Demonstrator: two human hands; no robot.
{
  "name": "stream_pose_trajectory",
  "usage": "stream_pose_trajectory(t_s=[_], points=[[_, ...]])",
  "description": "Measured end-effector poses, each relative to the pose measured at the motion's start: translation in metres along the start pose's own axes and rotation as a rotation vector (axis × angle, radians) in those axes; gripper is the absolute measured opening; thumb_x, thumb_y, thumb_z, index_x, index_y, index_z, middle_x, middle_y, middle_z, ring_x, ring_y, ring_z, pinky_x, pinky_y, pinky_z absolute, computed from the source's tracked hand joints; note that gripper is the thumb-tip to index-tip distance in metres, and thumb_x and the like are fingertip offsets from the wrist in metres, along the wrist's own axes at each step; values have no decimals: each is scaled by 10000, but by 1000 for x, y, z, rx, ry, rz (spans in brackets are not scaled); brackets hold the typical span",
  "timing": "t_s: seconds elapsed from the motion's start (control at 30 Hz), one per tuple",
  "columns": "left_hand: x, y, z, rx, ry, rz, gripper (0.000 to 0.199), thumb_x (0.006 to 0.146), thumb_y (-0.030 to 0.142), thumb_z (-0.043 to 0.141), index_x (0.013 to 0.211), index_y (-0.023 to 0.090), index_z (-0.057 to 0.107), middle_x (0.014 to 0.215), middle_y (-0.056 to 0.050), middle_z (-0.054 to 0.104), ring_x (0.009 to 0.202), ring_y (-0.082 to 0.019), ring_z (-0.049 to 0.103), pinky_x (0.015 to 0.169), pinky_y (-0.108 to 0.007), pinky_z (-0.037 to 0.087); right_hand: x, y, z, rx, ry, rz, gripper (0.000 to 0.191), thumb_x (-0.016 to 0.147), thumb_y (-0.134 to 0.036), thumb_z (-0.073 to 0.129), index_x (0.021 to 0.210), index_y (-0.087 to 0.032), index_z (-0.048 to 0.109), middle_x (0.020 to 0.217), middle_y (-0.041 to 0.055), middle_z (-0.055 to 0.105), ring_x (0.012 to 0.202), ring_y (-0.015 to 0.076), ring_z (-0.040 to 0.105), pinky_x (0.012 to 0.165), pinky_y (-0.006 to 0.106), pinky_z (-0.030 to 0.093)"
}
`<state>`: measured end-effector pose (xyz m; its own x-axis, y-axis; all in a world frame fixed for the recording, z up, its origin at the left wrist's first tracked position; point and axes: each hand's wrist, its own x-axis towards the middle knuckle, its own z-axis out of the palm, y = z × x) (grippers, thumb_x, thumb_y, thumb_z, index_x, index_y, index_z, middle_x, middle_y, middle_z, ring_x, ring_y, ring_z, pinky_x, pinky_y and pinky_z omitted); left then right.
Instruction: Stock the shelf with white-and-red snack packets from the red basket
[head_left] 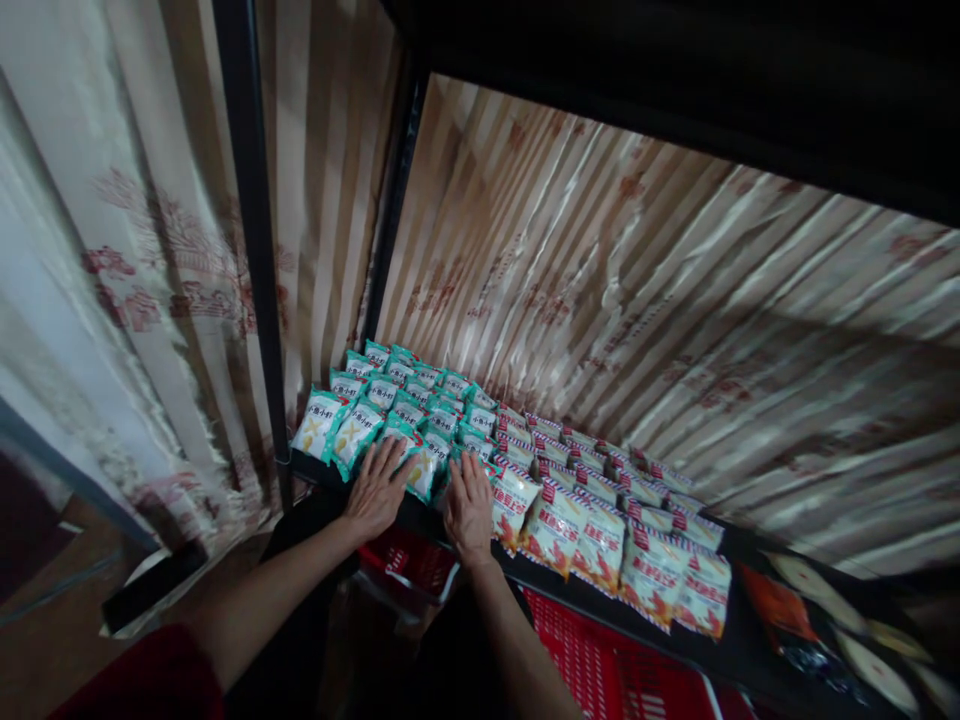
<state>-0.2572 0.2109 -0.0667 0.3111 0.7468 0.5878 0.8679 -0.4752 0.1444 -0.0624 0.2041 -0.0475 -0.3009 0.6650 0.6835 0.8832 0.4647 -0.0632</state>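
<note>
Rows of small teal-and-white snack bags (319,425) stand at the left end of a black shelf (555,590). My left hand (381,490) rests with its fingers stretched over the front of a teal bag in the first row. Close to its right, my right hand (470,505) lies against another front-row teal bag, fingers extended and mostly covering it. Beside that hand begin rows of white-and-red snack bags (555,525) with striped top edges. Neither hand is wrapped round a bag.
Red plastic baskets (577,650) sit below the shelf. An orange-and-dark packet (780,605) and pale flat packs (874,670) lie at the right. A black post (259,230) rises at the left, and a patterned curtain (600,290) hangs behind.
</note>
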Motion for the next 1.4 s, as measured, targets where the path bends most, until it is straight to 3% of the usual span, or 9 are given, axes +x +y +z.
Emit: stream_pose_trajectory(t_s=[0.27,0.63,0.9,1.1,1.4], points=[[-1,-18,-24,50,176,-267,561,895,188,388,1434,119,248,1517,-167,159,1406,-297,85,1100,-527,214,35,-46,5,223,-26,-35,567,856,-71,373,1409,-192,339,1462,111,350,1390,231,231,1068,480,363],[4,-79,-20,68,272,-403,584,904,185,353,1455,130,166,1525,-173,110,1405,-291,102,1101,-526,214,113,-112,65,486,-188,-4,439,892,-174,378,1317,-132,479,1397,138,441,1315,214,385,1079,422,371],[18,-105,-12,94,299,-411,562,918,220,348,1452,133,193,1508,-188,183,1399,-292,142,1093,-522,229,149,-127,91,556,-270,22,453,885,-171,329,1280,-30,500,1295,198,535,1272,234,445,1051,417,399],[14,-122,-5,84,258,-380,556,913,198,340,1449,137,205,1507,-182,188,1392,-292,175,1079,-509,268,155,-133,104,586,-223,22,442,888,-168,325,1279,-90,516,1261,164,574,1223,226,499,1031,423,419],[27,-108,-13,76,307,-371,535,898,224,355,1418,116,287,1495,-166,247,1389,-285,194,1108,-513,211,169,-113,112,610,-144,176,428,887,-187,354,1280,-126,511,1279,133,563,1223,225,497,1030,404,415]])
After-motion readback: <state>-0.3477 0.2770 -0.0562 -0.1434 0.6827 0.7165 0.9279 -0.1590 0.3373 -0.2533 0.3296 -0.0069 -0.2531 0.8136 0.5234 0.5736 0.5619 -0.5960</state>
